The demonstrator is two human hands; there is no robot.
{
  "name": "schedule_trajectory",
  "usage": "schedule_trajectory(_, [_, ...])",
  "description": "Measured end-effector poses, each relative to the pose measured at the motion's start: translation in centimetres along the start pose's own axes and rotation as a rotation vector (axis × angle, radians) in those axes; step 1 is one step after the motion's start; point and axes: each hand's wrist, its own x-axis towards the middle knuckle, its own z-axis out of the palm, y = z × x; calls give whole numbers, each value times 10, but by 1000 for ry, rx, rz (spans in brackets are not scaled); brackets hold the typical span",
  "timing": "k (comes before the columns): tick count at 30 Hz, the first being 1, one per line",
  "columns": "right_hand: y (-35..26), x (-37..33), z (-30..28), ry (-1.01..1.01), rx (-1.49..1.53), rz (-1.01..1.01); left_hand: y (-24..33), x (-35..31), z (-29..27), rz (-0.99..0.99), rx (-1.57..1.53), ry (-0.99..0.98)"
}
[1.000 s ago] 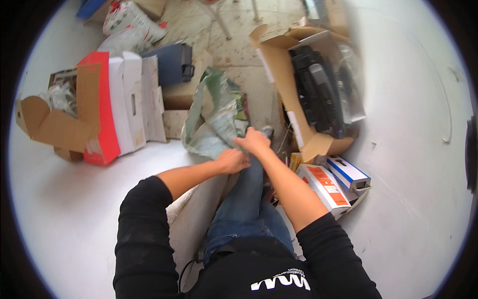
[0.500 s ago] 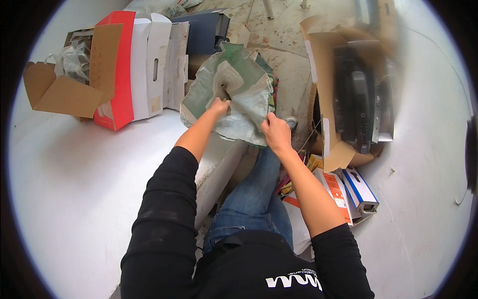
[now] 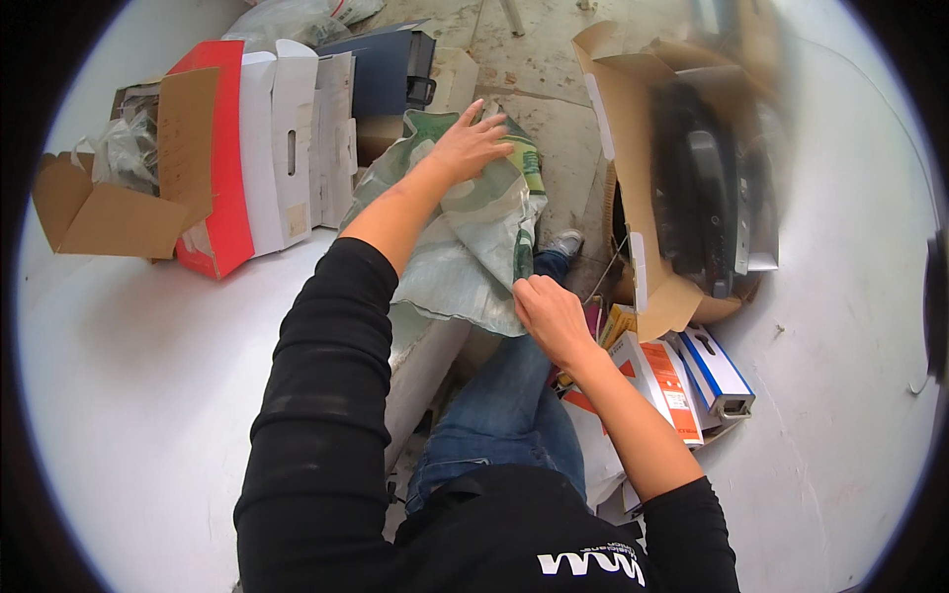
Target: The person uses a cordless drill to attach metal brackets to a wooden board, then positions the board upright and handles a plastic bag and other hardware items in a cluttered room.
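A green and whitish plastic sack [image 3: 457, 259] hangs wide-mouthed in front of my legs, its pale, crinkled inside facing up. My right hand [image 3: 556, 318] is closed on the sack's near right edge, pinching the rim. At the far side, my left hand [image 3: 470, 146] reaches over the sack's rim with its fingers spread; nothing is held in it. Whether its palm touches the plastic I cannot tell. The forearm hides part of the sack's left side, and the sack's lower end is out of sight.
On the left ledge stand an open brown carton [image 3: 119, 217], a red box [image 3: 225, 163], white boxes [image 3: 293, 148] and a dark blue box [image 3: 371, 74]. An open carton [image 3: 623, 148] with black devices [image 3: 697, 198] stands right. Below it lies a blue-and-white box [image 3: 720, 371].
My left hand has left the middle of the sack, moving up to its far rim and spreading its fingers. My right hand has come slightly lower, still holding the edge; the sack's mouth looks flatter.
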Motion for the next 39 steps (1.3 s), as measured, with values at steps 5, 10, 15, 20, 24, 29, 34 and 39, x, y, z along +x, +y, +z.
schedule_trajectory(5, [-4, 27, -42, 244, 253, 343, -43, -49, -14, -641, -235, 126])
schedule_trajectory(10, [-44, 97, -73, 337, 272, 38, -103, -152, -62, -988, -163, 200])
schedule_trajectory(15, [-66, 139, -97, 319, 257, 4, -127, -161, -108, -1141, -242, 377])
schedule_trajectory(20, [-50, 137, -111, 267, -136, 206, -131, -137, -120, -1208, -327, 488])
schedule_trajectory(24, [-34, 114, -133, 252, -259, 292, -138, -119, -131, -1080, -301, 523])
schedule_trajectory(29, [-47, 92, -129, 339, 25, 41, -149, -111, -152, -1003, -289, 560])
schedule_trajectory(34, [-34, 97, -129, 440, 176, 241, -154, -94, -151, -965, -240, 562])
schedule_trajectory(39, [-23, 77, -139, 437, -23, 359, -137, -101, -143, -1003, -231, 563])
